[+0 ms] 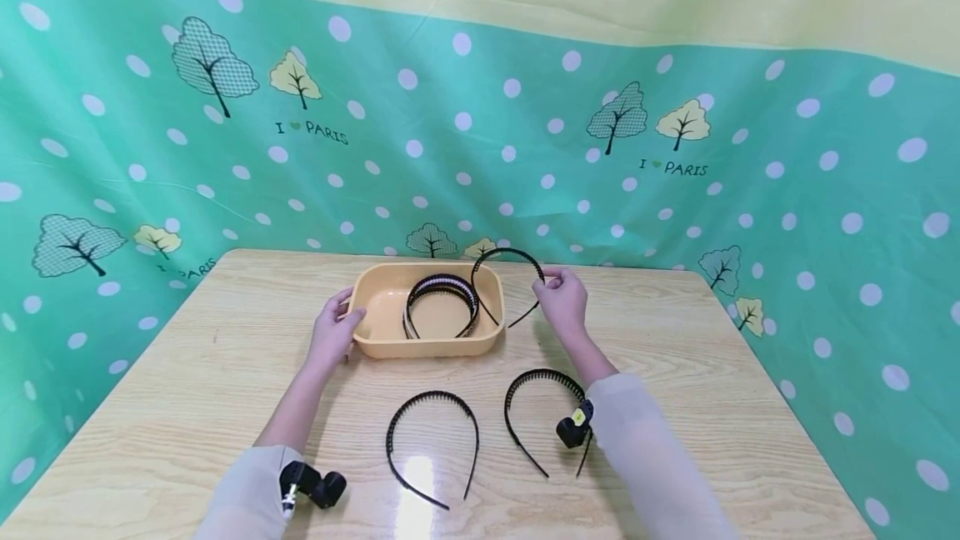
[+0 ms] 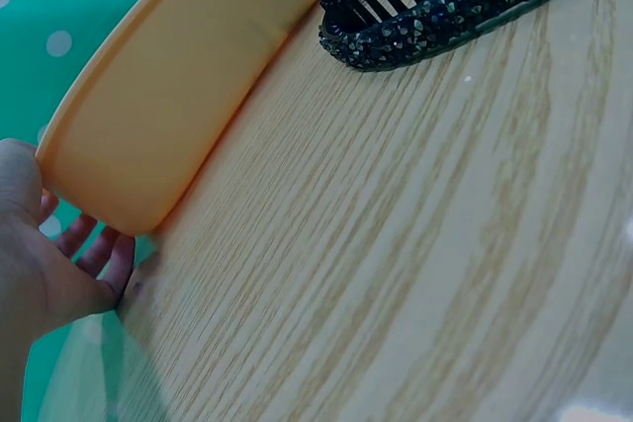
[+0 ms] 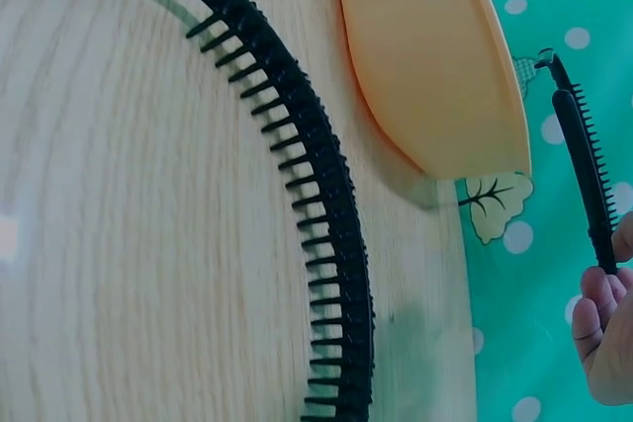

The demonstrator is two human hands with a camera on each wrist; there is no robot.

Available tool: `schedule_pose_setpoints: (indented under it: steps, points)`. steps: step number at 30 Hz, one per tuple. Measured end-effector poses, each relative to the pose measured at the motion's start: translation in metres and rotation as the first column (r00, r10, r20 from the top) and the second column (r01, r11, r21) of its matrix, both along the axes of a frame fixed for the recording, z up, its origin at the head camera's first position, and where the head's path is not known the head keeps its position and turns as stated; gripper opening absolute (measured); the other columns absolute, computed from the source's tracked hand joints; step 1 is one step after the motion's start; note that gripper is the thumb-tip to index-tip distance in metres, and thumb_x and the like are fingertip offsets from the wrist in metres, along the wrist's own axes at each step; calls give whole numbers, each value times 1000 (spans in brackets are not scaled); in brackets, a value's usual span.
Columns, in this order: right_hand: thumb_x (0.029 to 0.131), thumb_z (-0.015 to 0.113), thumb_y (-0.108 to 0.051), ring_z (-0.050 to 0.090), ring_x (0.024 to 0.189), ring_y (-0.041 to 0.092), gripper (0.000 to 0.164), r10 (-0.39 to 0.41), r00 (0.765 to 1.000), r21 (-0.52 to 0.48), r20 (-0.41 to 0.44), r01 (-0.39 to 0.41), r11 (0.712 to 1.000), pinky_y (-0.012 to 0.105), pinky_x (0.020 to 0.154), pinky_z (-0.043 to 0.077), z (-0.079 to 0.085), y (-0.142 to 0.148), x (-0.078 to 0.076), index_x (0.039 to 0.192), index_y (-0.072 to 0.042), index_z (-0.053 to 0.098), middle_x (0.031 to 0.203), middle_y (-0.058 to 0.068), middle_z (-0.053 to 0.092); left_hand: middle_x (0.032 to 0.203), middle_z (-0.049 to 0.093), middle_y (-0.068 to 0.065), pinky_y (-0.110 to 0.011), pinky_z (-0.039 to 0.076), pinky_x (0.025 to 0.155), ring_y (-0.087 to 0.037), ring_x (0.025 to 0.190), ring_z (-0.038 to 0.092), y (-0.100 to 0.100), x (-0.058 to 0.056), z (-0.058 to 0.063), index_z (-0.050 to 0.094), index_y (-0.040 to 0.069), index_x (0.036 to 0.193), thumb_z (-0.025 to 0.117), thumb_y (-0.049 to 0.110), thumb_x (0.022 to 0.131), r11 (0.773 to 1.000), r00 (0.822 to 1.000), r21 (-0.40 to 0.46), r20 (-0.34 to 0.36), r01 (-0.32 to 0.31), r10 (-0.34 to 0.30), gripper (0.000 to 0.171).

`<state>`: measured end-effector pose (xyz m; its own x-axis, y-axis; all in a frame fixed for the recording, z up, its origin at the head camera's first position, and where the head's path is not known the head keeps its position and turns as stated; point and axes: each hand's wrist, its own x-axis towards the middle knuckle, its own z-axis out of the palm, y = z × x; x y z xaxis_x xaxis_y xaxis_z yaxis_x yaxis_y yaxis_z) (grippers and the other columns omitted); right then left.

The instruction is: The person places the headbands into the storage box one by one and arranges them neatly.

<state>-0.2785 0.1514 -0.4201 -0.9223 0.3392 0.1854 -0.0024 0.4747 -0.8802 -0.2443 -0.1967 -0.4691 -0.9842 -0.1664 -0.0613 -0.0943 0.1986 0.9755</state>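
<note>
My left hand (image 1: 332,330) grips the left end of a peach-orange plastic box (image 1: 429,348), thumb over the rim and fingers outside. The left wrist view shows the same hand (image 2: 54,264) at the box's end wall (image 2: 163,96). At the box's right side, my right hand (image 1: 564,300) pinches a thin black toothed headband (image 1: 510,251) by one arm. That headband (image 3: 588,160) stands raised in the right wrist view, its arch overlapping the box's right end in the head view. Inside the box, several headbands (image 1: 442,280), dark and with pale sparkle, lie together on the right.
Two black toothed headbands lie on the wood-grain table (image 1: 187,407) in front of the box: one at centre (image 1: 433,395), one farther right (image 1: 542,374), partly under my right forearm. Behind the table hangs a green polka-dot cloth (image 1: 465,148).
</note>
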Motion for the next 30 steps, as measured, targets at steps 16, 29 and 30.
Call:
schedule_pose_setpoints:
  steps: [16, 29, 30]
  points:
    - [77, 63, -11, 47, 65, 13, 27, 18, 1000, -23, -3, -18, 1000, 23, 58, 40, -3, -17, -1, 103, -5, 64, 73, -1, 51, 137, 42, -23, -18, 50, 70, -33, 118, 48, 0, -1, 1, 28, 12, 147, 47, 18, 96, 1000, 1000, -3, 0, 8, -8, 55]
    - [77, 64, -8, 46, 65, 11, 28, 42, 999, -29, 10, -42, 999, 19, 54, 40, -3, -36, 0, 105, -4, 64, 75, 0, 51, 139, 41, -24, -16, 49, 67, -33, 119, 47, 0, -1, 1, 26, 12, 148, 47, 18, 96, 1000, 1000, 7, 0, 13, -13, 56]
    - [77, 64, -7, 46, 65, 12, 28, 42, 999, -27, 11, -42, 999, 19, 54, 40, -2, -37, 1, 105, -5, 64, 75, 0, 51, 139, 40, -24, -16, 49, 67, -33, 119, 47, 0, -1, 0, 26, 12, 148, 47, 19, 96, 1000, 1000, 7, 0, 14, -14, 56]
